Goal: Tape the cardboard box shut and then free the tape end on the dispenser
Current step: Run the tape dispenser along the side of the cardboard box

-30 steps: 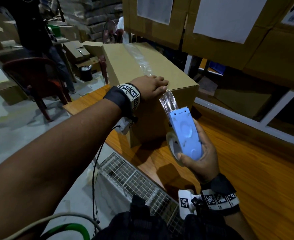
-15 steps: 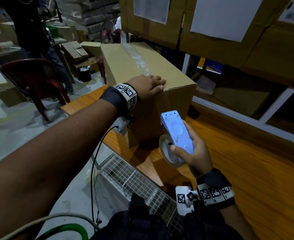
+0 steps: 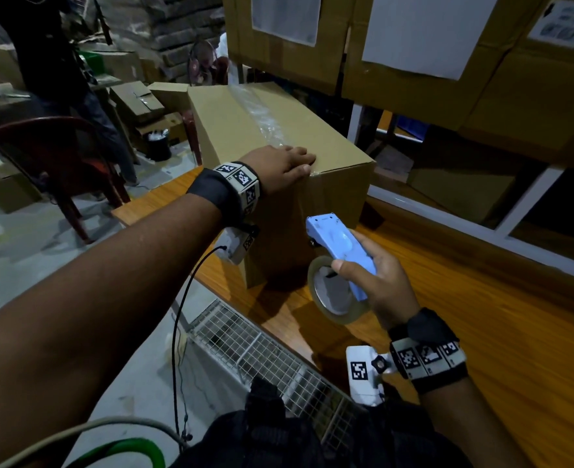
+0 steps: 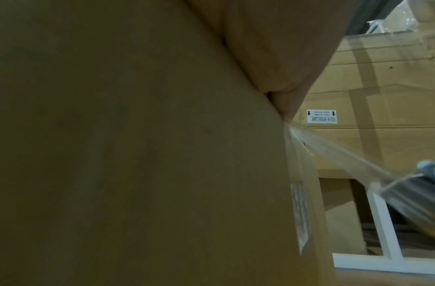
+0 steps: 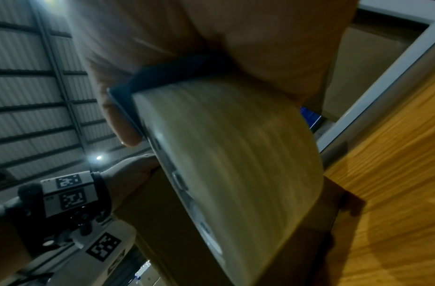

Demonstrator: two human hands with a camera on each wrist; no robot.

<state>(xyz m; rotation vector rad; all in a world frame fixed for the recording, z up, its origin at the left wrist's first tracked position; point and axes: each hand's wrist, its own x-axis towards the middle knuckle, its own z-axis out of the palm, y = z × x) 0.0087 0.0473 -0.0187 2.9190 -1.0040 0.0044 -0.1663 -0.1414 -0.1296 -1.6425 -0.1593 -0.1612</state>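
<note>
A closed cardboard box (image 3: 329,146) stands on the wooden table (image 3: 515,315), with clear tape (image 3: 258,116) running along its top seam and down the near face. My left hand (image 3: 282,163) lies flat on the box's near top edge, fingers straight, pressing the tape there. My right hand (image 3: 370,275) grips a light blue tape dispenser (image 3: 336,244) with its roll (image 3: 332,295), held against the box's near face. In the left wrist view a strip of tape (image 4: 338,154) stretches from the box edge (image 4: 297,174) to the dispenser (image 4: 429,170). The roll (image 5: 231,154) fills the right wrist view.
Large cardboard boxes (image 3: 430,45) with white labels sit on white-framed shelving (image 3: 521,214) behind the table. A wire mesh rack (image 3: 262,352) hangs at the table's near edge. A dark red chair (image 3: 52,157), loose boxes and a standing person (image 3: 46,45) are at left.
The right hand has brought the dispenser down from the box's top edge along the near face, laying tape. The left hand stays pressed on the top edge.
</note>
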